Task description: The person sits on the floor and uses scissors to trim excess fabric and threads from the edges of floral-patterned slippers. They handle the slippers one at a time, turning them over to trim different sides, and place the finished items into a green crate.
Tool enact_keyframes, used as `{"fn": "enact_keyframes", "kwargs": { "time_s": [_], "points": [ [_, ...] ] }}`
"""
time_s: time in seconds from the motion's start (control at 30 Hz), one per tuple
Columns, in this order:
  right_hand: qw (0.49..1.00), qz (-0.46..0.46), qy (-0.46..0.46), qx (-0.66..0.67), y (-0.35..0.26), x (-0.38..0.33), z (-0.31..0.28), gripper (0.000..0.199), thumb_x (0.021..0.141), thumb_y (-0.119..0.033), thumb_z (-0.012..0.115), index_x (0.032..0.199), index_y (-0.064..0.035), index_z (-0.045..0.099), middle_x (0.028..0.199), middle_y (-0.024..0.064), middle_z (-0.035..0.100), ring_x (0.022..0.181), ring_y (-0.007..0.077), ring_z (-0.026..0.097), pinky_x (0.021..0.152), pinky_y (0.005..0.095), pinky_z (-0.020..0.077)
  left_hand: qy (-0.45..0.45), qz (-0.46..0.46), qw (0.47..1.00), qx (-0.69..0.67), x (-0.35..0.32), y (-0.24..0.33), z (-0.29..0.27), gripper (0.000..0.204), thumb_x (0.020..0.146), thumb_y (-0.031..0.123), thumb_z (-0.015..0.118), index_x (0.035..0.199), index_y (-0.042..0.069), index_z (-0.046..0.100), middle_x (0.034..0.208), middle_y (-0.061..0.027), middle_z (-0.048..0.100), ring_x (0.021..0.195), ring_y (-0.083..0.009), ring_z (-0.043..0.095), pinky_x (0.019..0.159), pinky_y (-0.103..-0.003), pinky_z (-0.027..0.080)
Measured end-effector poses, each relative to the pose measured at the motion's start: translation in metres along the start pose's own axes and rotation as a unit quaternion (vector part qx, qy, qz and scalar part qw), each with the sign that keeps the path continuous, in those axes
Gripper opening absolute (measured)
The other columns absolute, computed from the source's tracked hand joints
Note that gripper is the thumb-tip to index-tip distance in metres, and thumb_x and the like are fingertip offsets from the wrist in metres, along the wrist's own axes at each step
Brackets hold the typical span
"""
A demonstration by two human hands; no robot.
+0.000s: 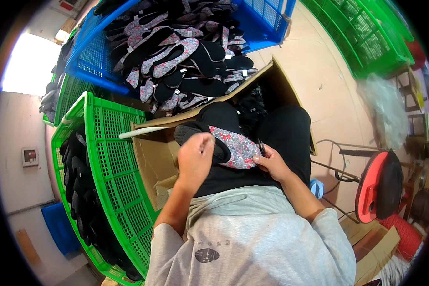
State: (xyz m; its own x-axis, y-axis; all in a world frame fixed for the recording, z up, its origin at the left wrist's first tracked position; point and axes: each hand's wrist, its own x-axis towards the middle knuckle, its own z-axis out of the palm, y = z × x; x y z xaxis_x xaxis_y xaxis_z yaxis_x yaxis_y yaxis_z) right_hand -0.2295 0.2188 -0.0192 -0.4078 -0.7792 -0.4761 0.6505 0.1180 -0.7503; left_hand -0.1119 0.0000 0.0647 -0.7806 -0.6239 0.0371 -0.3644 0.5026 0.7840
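Observation:
A slipper [238, 148] with grey-and-red floral fabric and black parts lies across my lap. My right hand [273, 164] grips its right end, thumb on the floral fabric. Beside those fingers a small dark pointed tool [261, 146], perhaps thread snips, sticks up. My left hand [196, 157] is closed over the slipper's black left part, fingers curled in a pinch; what they hold, if anything, is hidden. Just ahead of my knees, a heap of similar floral and black slippers [176, 56] spills from a blue crate [93, 62].
An open cardboard box [148, 167] stands around my legs with dark items inside. On the left, a green crate [117, 143] holds more dark slippers. Another green crate [362, 38] is at the far right. A red-and-black round seat [374, 188] stands to my right.

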Motion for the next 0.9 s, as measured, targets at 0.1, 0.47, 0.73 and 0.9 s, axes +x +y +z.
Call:
{"fn": "enact_keyframes", "kwargs": {
  "time_s": [0.1, 0.47, 0.73, 0.9],
  "points": [
    [1.000, -0.001, 0.006, 0.002, -0.001, 0.003, 0.006, 0.029, 0.090, -0.017, 0.068, 0.115, -0.0072, 0.058, 0.077, -0.0063, 0.052, 0.055, 0.0015, 0.039, 0.047, 0.0196, 0.0286, -0.049, -0.097, 0.986, -0.124, -0.033, -0.006, 0.009, 0.015, 0.089, 0.009, 0.067, 0.102, 0.001, 0.067, 0.085, -0.0112, 0.070, 0.076, -0.0172, 0.068, 0.069, -0.030, 0.053],
    [0.970, -0.206, 0.117, 0.052, -0.006, -0.014, -0.011, 0.033, 0.079, -0.011, 0.070, 0.105, -0.0075, 0.050, 0.082, -0.0004, 0.053, 0.057, 0.0062, 0.046, 0.049, 0.0207, 0.0365, -0.070, 0.098, 0.990, -0.078, -0.011, 0.027, 0.041, 0.014, 0.089, 0.014, 0.067, 0.089, 0.000, 0.064, 0.080, -0.0143, 0.065, 0.069, -0.0262, 0.065, 0.064, -0.036, 0.051],
    [0.868, -0.358, 0.260, -0.225, -0.063, -0.046, -0.031, 0.029, 0.078, -0.003, 0.076, 0.098, -0.0052, 0.055, 0.089, 0.0000, 0.055, 0.080, 0.0078, 0.051, 0.073, 0.0223, 0.0450, -0.195, -0.060, 0.847, -0.490, 0.010, 0.028, 0.147, 0.020, 0.102, 0.024, 0.055, 0.092, 0.006, 0.057, 0.079, 0.0023, 0.054, 0.073, -0.0065, 0.047, 0.068, -0.025, 0.042],
    [0.889, -0.305, 0.159, -0.303, -0.034, -0.043, 0.007, 0.030, 0.074, -0.007, 0.084, 0.091, -0.0030, 0.060, 0.083, 0.0020, 0.061, 0.073, 0.0078, 0.055, 0.064, 0.0239, 0.0469, -0.182, -0.311, 0.713, -0.602, -0.027, 0.007, 0.105, 0.022, 0.105, 0.028, 0.049, 0.110, 0.007, 0.054, 0.114, -0.0084, 0.063, 0.106, -0.0178, 0.060, 0.095, -0.035, 0.047]
  ]
}}
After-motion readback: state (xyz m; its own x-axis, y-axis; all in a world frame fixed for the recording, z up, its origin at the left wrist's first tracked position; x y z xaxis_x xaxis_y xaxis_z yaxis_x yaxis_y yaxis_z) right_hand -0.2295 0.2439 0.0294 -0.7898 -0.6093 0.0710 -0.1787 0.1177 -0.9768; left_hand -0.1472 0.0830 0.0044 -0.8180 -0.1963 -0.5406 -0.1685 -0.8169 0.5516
